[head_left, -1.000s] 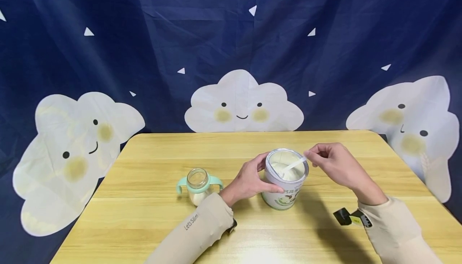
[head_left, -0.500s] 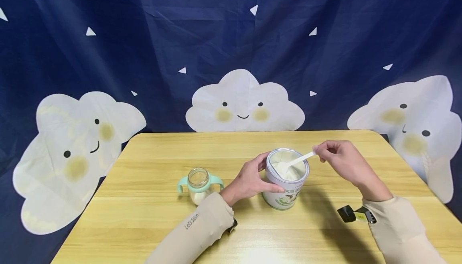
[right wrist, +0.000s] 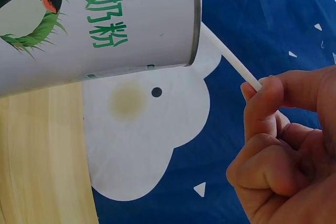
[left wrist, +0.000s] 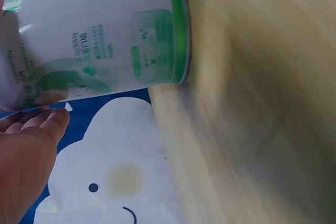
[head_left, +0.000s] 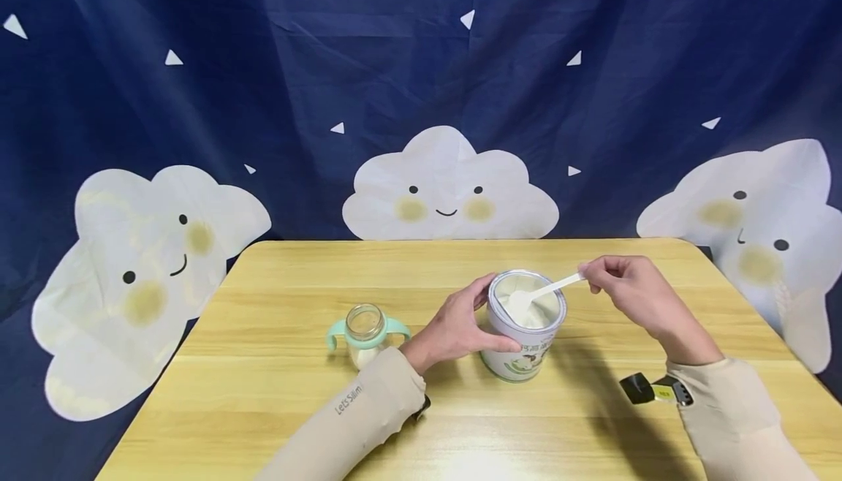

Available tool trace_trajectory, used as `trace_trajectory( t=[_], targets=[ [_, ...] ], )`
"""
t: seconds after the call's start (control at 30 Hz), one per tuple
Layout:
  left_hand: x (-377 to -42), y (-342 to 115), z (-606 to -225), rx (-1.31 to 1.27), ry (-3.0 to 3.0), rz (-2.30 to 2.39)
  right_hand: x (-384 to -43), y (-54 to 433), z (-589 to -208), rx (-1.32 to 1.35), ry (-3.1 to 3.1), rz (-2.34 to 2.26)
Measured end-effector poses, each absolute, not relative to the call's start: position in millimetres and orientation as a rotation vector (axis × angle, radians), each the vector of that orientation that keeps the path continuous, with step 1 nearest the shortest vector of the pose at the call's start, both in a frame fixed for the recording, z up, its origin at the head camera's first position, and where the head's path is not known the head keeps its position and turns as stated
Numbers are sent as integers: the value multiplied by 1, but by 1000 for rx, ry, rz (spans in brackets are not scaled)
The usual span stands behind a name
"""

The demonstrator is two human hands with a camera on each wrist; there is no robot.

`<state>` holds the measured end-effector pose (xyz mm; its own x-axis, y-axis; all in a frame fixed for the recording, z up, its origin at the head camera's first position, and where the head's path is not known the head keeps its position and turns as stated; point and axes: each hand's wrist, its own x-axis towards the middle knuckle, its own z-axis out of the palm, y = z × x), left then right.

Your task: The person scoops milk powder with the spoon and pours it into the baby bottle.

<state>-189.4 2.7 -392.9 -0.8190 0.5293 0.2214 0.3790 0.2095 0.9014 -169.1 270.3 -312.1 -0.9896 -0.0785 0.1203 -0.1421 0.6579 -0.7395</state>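
A white milk powder can (head_left: 522, 353) with green print stands uncovered on the table, pale powder showing inside. My left hand (head_left: 454, 327) grips its left side, thumb across the front and fingers round the back. Between thumb and forefinger, my right hand (head_left: 628, 287) pinches the end of a white scoop (head_left: 555, 285), whose handle crosses the can's right rim. The scoop's bowl lies over the powder inside the can. In the right wrist view the scoop's handle (right wrist: 231, 56) slants from behind the can's rim to the fingertips.
Left of the can, close to the left forearm, stands an uncapped baby bottle (head_left: 365, 324) with mint-green handles and pale contents low inside. The wooden table (head_left: 276, 408) ends at a dark blue curtain (head_left: 296, 64) with cloud prints.
My right hand has drawn back slightly to the right with the scoop, whose bowl has lifted from the can's near-left inner side toward the middle. My left hand keeps its hold on the can.
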Motion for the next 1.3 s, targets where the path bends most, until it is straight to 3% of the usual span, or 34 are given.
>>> trace_trajectory(
  t=[0.83,1.3],
  targets=[
    [-184,-58,-353,807,2391,1628,-168,270,-297,183,-2721,1420],
    [-177,-113,-345,770,2449,1635,-167,241,-294,215,-2619,1599]
  ],
)
